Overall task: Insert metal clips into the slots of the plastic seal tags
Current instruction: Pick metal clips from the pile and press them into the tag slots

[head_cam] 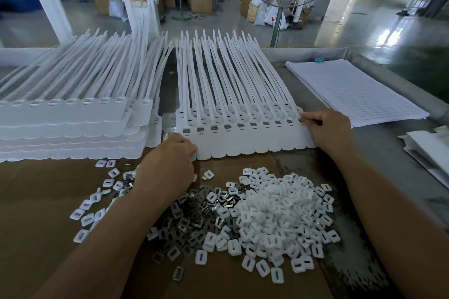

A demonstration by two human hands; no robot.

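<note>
I see a row of white plastic seal tags point(243, 143) lying side by side in the middle of the grey metal table point(364, 165). Their broad heads are near and their long tails point far. The slots along the front row hold small grey seated clips point(213, 128).

The right hand point(328, 128) sits at the right end of the row. Its thumb and forefinger pinch a metal clip point(300, 119) at the slot of the rightmost tag, with the other fingers curled in. The left hand point(167, 162) lies knuckles up at the near left corner of the row, fingers bent down against the first tag. I cannot tell whether it clasps the tag or only presses on it.

Nearer, on a brown cardboard sheet point(36, 201), a loose pile of dark metal clips point(192, 213) touches a heap of white square slotted plastic caps point(279, 206) on its right. More caps are scattered to the left.

Stacks of white tags point(73, 124) stand on the left. A stack of lined white paper point(352, 90) lies far right.
</note>
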